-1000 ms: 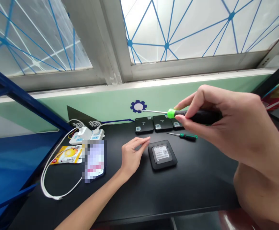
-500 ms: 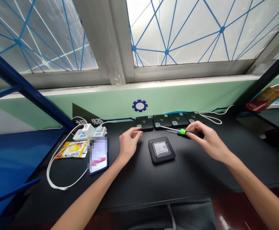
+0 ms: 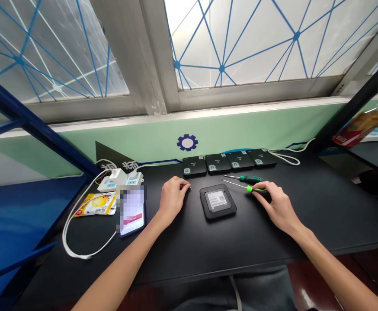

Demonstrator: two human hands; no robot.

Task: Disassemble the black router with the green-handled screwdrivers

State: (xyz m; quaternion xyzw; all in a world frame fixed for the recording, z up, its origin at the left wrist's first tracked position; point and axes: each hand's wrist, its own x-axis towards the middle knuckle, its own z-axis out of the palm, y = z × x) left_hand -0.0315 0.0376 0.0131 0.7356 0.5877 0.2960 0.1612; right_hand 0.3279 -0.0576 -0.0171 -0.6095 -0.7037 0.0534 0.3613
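Note:
A small black square device [image 3: 218, 201] with a white label lies face down on the black table [image 3: 208, 250]. My right hand [image 3: 276, 205] grips a black-handled screwdriver with a bright green collar [image 3: 249, 188], its shaft low over the table just right of the device. My left hand [image 3: 171, 199] rests left of the device, fingertips pinched on something tiny near a small screw [image 3: 190, 188]; I cannot make out what they hold.
Several similar black devices [image 3: 228, 162] line the back wall. A second green screwdriver [image 3: 245, 178] lies behind the device. At left are a phone [image 3: 131, 210], a yellow packet [image 3: 95, 204], a power strip [image 3: 119, 180] and a white cable [image 3: 75, 250].
My right hand came down from near the camera and lowered the screwdriver to the table beside the device. My left hand closed its fingers and shifted slightly back.

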